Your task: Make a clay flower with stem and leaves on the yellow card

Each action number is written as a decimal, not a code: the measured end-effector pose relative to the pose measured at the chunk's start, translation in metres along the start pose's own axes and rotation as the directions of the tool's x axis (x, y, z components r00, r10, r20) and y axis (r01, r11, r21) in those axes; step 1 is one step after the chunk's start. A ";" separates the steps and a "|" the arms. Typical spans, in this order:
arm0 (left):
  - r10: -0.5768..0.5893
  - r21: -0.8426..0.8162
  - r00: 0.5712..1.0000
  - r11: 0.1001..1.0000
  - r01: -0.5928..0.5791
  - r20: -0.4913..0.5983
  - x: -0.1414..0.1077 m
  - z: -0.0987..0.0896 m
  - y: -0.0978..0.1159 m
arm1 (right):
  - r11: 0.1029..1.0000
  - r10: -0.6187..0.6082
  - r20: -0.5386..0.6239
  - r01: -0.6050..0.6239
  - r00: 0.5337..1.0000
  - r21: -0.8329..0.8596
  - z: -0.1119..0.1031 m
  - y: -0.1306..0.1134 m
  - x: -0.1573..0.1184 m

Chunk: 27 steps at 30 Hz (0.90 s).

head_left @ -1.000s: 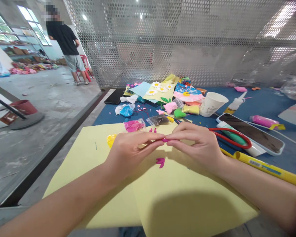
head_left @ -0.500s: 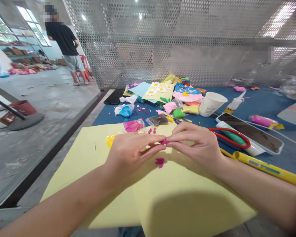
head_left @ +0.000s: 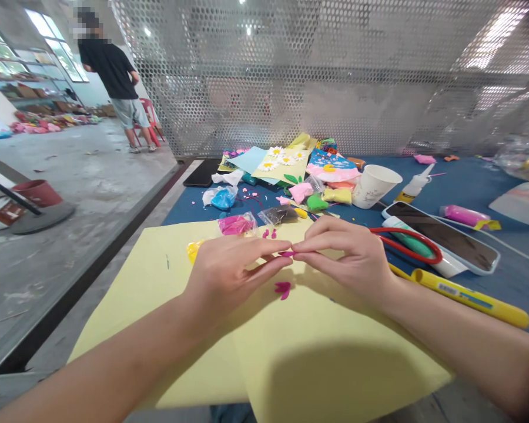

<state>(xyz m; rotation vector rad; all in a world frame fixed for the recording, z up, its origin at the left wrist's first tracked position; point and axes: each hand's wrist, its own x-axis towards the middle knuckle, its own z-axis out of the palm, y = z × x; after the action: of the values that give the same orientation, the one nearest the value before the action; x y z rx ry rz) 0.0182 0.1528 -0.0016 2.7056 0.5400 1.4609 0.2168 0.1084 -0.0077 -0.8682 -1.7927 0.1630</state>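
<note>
Between the fingertips of both hands is a small piece of magenta modelling clay [head_left: 286, 254], thin and pointed. My left hand [head_left: 233, 267] pinches it from the left, my right hand [head_left: 346, 249] from the right. Just below them, a magenta clay petal shape [head_left: 283, 289] lies on the yellow paper [head_left: 158, 329]. Two tiny magenta bits [head_left: 269, 234] sit on the paper beyond my fingers. Behind my left hand are a bag of magenta clay [head_left: 237, 224] and a lump of yellow clay [head_left: 194, 251], partly hidden by the hand.
At the right lie a yellow pen [head_left: 471, 298], red-handled scissors [head_left: 405, 244] and a phone [head_left: 443, 235]. A paper cup [head_left: 376, 185] and a glue bottle [head_left: 417, 185] stand farther back, beside daisy-decorated paper [head_left: 284, 161]. A person [head_left: 110, 76] stands beyond, left of the perforated metal panel [head_left: 264, 76].
The fingertips have parted slightly, so more of the magenta clay shows between them. The whole view has shifted a little; the other things keep their places.
</note>
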 end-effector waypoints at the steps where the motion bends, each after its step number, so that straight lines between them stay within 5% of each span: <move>1: 0.001 0.001 1.000 1.000 -0.001 -0.003 0.000 0.000 0.000 | 1.000 -0.004 0.004 0.004 1.000 0.004 0.001 0.000 0.000; 6: -0.020 -0.009 1.000 1.000 0.020 0.020 0.001 -0.002 0.002 | 1.000 -0.005 0.016 0.005 1.000 0.012 0.002 -0.003 0.000; 11: -0.183 -0.138 0.972 0.969 0.204 0.150 0.000 -0.006 -0.002 | 0.983 0.167 0.119 -0.174 0.979 0.056 -0.011 0.004 0.003; 13: -0.236 -0.130 0.960 0.958 0.256 0.154 0.001 -0.006 -0.007 | 0.953 0.252 0.338 -0.294 0.907 0.076 -0.017 0.011 0.005; 15: -0.235 -0.083 0.955 0.964 0.253 0.178 0.002 -0.004 -0.014 | 0.911 0.320 0.553 -0.411 0.770 0.045 -0.021 0.016 0.007; 17: -0.152 -0.060 0.949 0.983 0.174 0.275 0.003 -0.002 -0.020 | 0.882 0.348 0.674 -0.470 0.652 0.000 -0.022 0.019 0.007; 19: -0.068 -0.073 0.926 0.992 0.102 0.371 0.003 0.000 -0.023 | 0.876 0.355 0.713 -0.481 0.604 -0.028 -0.020 0.019 0.007; 27: 0.037 -0.166 0.816 0.983 0.073 0.577 0.003 0.002 -0.020 | 0.914 0.326 0.710 -0.400 0.625 -0.068 -0.015 0.016 0.004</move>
<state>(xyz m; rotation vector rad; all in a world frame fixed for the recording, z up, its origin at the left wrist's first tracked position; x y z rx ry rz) 0.0159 0.1730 -0.0041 2.7702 0.3653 0.5665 0.2374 0.1180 -0.0065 -1.1974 -2.2612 0.9698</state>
